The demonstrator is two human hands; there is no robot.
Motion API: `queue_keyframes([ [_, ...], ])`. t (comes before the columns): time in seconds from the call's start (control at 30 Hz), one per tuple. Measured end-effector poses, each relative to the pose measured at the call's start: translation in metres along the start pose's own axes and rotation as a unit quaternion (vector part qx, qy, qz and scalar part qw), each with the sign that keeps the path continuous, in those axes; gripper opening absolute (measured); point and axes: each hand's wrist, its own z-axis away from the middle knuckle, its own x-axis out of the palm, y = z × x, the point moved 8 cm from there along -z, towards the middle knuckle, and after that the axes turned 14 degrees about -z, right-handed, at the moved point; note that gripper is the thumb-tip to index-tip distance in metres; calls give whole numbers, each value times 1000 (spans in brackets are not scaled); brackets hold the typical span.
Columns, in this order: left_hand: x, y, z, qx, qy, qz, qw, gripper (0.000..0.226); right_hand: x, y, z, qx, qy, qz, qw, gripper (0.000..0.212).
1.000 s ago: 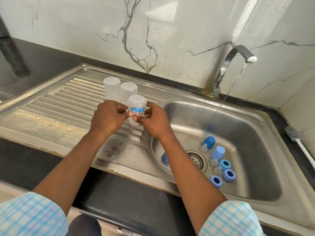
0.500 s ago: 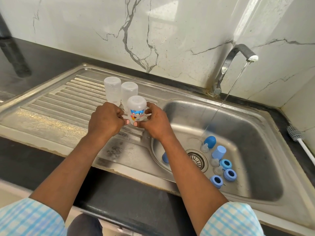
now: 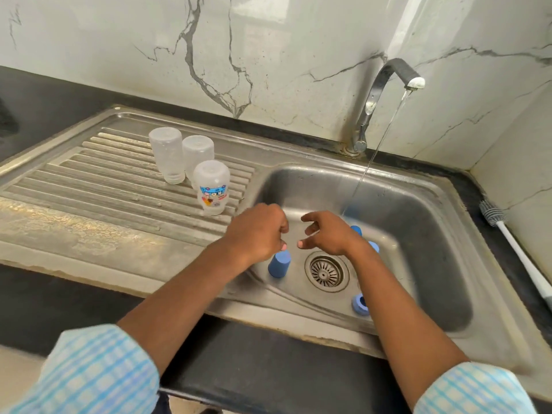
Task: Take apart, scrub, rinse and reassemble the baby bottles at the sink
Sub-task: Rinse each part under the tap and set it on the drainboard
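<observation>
White marble wall (image 3: 119, 55) with grey veins backs the steel sink (image 3: 418, 210), which is set into a black counter (image 3: 254, 360).

From the head camera, my only feed, I see three baby bottles standing mouth-down on the ribbed drainboard (image 3: 89, 186). Two are plain bottles (image 3: 166, 155), side by side and farther back. The printed bottle (image 3: 211, 188) is just in front of them, nearest the basin. The tap (image 3: 376, 94) is running, and a thin stream (image 3: 379, 144) falls into the basin.

Both hands hang over the basin's left half, close together but not touching. The left hand (image 3: 257, 231) has its fingers curled in toward the palm, and I see nothing inside them. The right hand (image 3: 328, 234) is loosely spread, fingers apart, with nothing in it.

Just below the left hand a blue cap (image 3: 279, 264) stands on the basin floor beside the drain (image 3: 327, 273). A blue ring (image 3: 360, 304) lies near the front wall. Two more blue pieces (image 3: 356, 230) peek from behind the right wrist; they are blurred, possibly caps. A bottle brush (image 3: 507, 237) lies on the counter at the far right.
</observation>
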Motion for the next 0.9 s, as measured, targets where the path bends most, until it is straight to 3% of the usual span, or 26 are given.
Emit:
queue_keyframes([
  [0.17,35,33,-41,32,-85,-78,993,46,-34,51,-11,66,29,37,997,72],
  [0.3,59,54,-64,42,-98,-102,989,47,-68,88,-10,106,56,77,990,62],
  [0.57,92,85,-100,49,-118,-120,985,46,-93,136,-11,174,101,138,970,16],
  [0.77,103,96,-120,36,-103,-112,988,39,-73,127,-22,167,92,249,949,39],
  [0.9,107,91,-126,29,-102,-105,989,37,-67,125,-26,165,84,303,935,40],
])
